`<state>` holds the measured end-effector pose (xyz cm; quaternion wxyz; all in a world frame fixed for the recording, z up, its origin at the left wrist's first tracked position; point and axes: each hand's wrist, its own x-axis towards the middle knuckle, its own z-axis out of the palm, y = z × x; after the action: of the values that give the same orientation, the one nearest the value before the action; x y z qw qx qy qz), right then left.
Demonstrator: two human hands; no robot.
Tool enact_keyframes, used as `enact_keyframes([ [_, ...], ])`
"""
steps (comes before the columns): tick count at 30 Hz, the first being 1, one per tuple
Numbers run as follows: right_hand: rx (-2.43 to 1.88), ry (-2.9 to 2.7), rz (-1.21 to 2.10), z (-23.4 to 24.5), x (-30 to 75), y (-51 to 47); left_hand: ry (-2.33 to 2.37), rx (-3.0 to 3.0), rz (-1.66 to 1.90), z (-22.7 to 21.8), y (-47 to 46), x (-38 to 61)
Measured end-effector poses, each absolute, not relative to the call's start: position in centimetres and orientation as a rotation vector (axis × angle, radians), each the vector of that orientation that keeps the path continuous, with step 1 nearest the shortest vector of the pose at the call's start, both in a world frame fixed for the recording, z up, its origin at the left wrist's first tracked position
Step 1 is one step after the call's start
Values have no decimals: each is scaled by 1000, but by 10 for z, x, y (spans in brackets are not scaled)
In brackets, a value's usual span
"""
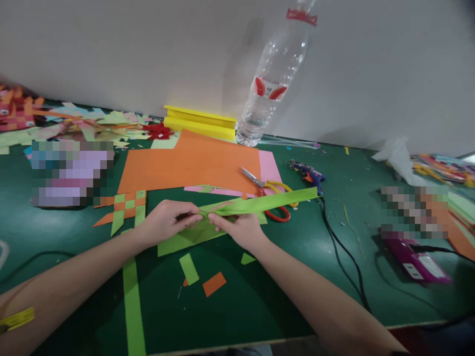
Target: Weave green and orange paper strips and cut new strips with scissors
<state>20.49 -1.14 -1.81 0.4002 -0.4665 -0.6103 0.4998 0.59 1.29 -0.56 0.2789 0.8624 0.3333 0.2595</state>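
Both hands meet over the middle of the table, pinching one long green paper strip (pixel 282 199). My left hand (pixel 172 220) is closed on its left end, thumb against fingertips. Close beside it, my right hand (pixel 241 228) grips the same strip, which runs off to the right past the knuckles. Under the hands lies a sheet of green paper (pixel 174 243). To the left of my left hand is a woven orange and green paper piece (pixel 128 205). Scissors (pixel 269 190) with red and yellow handles lie just beyond my right hand.
Orange paper (pixel 193 160) lies behind the hands. A clear bottle (pixel 270 74) stands by the wall next to a yellow holder (pixel 200 123). A blue glue gun (pixel 309 174) trails its cord rightward to a purple power strip (pixel 415 257). Paper scraps (pixel 85 126) heap at back left.
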Motion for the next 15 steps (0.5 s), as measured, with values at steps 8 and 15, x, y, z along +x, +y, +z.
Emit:
enact_keyframes([
  [8,-1168,-1534,1270,-18,205,-11,885,2305,674,-5,14,5],
  [15,-1185,-1555,1249,-18,205,-12,884,2306,669,-8,14,5],
])
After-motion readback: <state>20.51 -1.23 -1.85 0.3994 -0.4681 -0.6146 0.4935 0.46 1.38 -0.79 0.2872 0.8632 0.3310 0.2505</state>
